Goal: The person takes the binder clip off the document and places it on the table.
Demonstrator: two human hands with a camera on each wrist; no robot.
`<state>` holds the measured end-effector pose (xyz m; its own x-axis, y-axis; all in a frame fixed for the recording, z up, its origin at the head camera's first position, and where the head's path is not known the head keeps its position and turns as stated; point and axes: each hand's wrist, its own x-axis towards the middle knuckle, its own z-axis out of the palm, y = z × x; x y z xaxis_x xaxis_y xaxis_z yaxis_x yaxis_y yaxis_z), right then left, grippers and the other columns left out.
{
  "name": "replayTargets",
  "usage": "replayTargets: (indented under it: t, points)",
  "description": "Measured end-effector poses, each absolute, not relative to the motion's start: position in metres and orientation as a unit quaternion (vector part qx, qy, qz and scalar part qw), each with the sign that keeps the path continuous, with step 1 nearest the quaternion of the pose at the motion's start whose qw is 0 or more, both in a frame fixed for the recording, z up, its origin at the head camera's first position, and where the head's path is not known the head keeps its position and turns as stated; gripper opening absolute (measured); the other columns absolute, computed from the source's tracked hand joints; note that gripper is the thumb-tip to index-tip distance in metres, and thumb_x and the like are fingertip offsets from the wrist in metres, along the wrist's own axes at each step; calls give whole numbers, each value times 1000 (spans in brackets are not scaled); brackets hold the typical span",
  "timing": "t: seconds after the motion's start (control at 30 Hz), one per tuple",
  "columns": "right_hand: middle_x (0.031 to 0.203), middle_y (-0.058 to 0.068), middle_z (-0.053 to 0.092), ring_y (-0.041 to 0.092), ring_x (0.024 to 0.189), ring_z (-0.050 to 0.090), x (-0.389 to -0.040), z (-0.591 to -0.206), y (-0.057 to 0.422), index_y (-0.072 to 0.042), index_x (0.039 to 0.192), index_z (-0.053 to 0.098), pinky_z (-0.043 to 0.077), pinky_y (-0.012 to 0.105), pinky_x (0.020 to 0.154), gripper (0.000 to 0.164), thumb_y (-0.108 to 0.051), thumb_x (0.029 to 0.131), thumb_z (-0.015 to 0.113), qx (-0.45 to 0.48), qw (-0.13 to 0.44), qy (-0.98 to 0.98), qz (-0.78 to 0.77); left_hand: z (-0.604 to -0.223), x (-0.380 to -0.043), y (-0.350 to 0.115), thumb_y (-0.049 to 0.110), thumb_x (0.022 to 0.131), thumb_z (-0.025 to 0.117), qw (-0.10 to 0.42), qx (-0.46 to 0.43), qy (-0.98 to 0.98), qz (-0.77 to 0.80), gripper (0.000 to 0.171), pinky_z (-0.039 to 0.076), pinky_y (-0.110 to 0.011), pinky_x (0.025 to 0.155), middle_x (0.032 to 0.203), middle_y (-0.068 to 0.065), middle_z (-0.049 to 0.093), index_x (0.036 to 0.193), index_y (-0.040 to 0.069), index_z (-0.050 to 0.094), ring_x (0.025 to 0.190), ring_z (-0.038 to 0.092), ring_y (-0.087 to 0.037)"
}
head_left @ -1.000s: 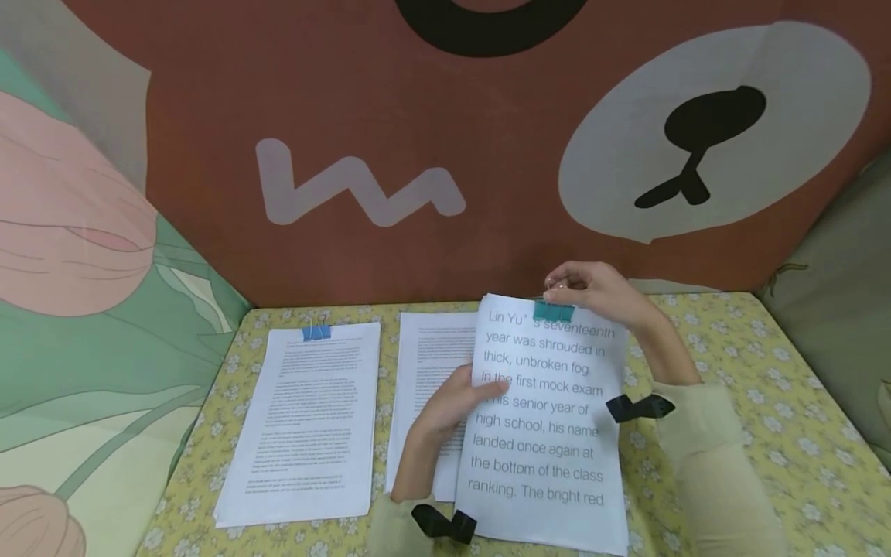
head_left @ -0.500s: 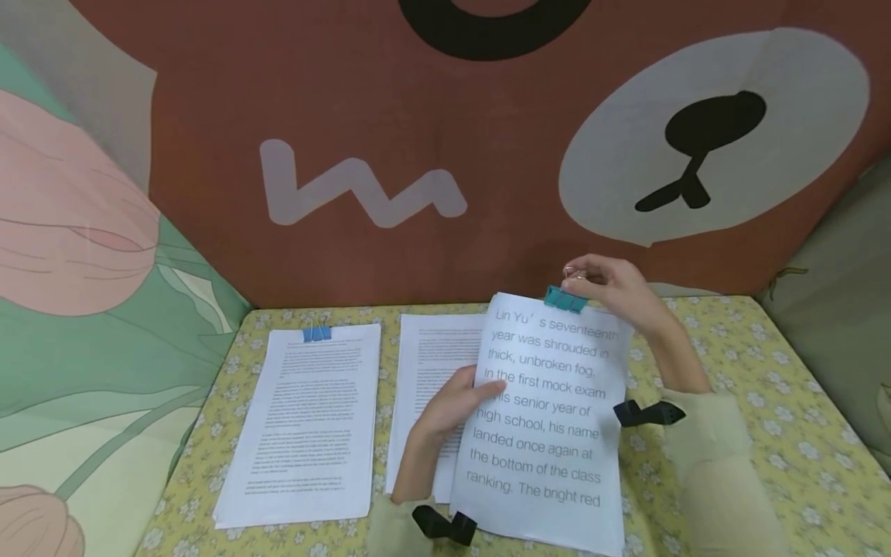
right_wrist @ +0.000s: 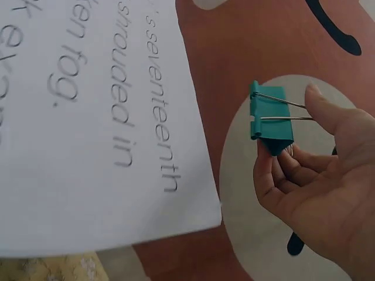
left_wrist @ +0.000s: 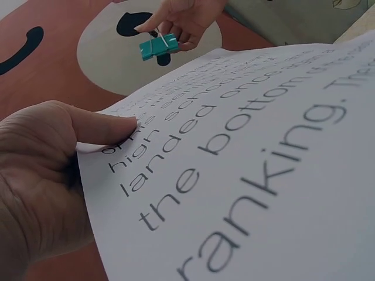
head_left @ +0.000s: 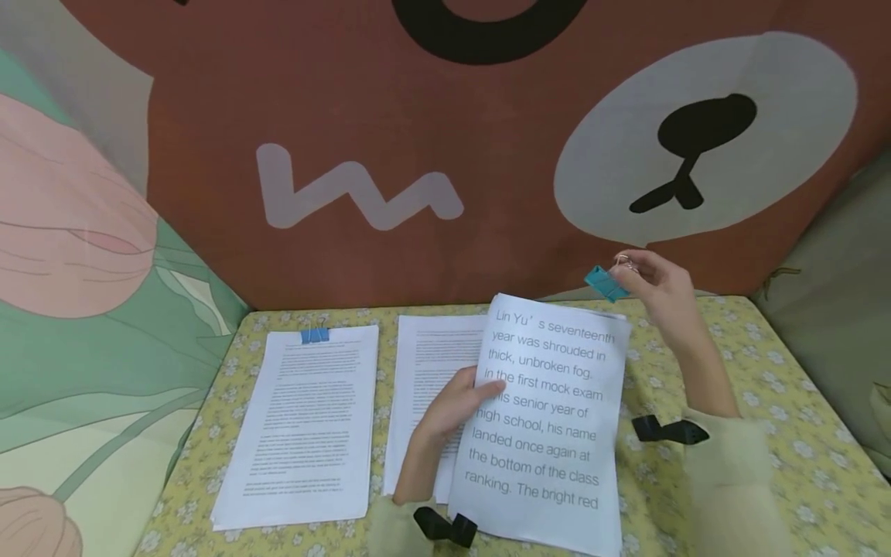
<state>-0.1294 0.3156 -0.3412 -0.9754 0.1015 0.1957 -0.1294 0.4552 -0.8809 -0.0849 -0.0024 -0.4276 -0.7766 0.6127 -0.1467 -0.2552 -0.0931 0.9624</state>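
Note:
My left hand (head_left: 451, 406) grips the left edge of a stack of large-print paper sheets (head_left: 539, 433), thumb on the top page and fingers hidden behind it. The stack is raised and tilted toward me. Up and to the right of its top edge, my right hand (head_left: 661, 298) pinches a teal binder clip (head_left: 605, 284) by its wire handles. In the right wrist view, the binder clip (right_wrist: 272, 120) is apart from the paper's corner, thumb against the wires. The left wrist view shows the thumb (left_wrist: 108, 126) flat on the print.
On the left lies a small-print paper stack (head_left: 299, 433) with a blue binder clip (head_left: 315, 334) on its top edge. Another small-print stack (head_left: 435, 340) lies partly under the held sheets. A yellow floral cloth (head_left: 759, 433) covers the table; a brown printed backdrop (head_left: 418, 263) rises behind it.
The teal binder clip has come off the top edge of the large-print stack. My right hand has moved it up and to the right. The left hand keeps its grip.

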Motion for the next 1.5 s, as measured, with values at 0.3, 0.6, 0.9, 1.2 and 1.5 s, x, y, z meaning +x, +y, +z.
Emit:
replayTargets:
  t: [0.3, 0.6, 0.9, 1.2, 1.5]
  points:
    - [120, -9, 62, 6, 109, 57, -103, -357, 339, -21, 133, 61, 51, 13, 80, 30, -29, 104, 64, -47, 129, -753, 643, -424, -79, 6, 22, 108, 52, 283, 121, 628, 715, 30, 63, -43, 74, 105, -14, 77, 133, 14, 65, 89, 77, -32]
    - [110, -1, 65, 9, 96, 66, -80, -376, 352, -13, 132, 61, 59, 20, 74, 31, -11, 102, 66, -28, 128, -650, 749, -421, -76, 12, 25, 107, 53, 265, 96, 629, 725, 30, 63, -40, 73, 104, -14, 77, 134, 17, 65, 89, 77, -31]
    - [117, -5, 58, -2, 110, 61, -69, -395, 359, -7, 150, 49, 54, 13, 80, 57, -2, 97, 71, -56, 97, -701, 704, -418, -75, 17, 27, 107, 53, 255, 93, 629, 728, 30, 63, -40, 72, 104, -13, 77, 133, 19, 66, 88, 77, -31]
    - [108, -3, 64, 8, 87, 72, -60, -403, 367, -4, 154, 36, 58, 20, 80, 67, -4, 97, 72, -90, 73, -658, 744, -411, -73, 28, 28, 108, 52, 252, 107, 622, 733, 30, 63, -40, 69, 103, -14, 77, 133, 21, 66, 87, 77, -32]
    - [100, -1, 73, 13, 77, 75, -51, -401, 386, 10, 161, 11, 60, 23, 74, 88, -4, 98, 70, -86, 92, -614, 779, -410, -73, 48, 25, 106, 54, 239, 89, 605, 754, 28, 62, -38, 73, 104, -14, 77, 129, 18, 69, 89, 77, -30]
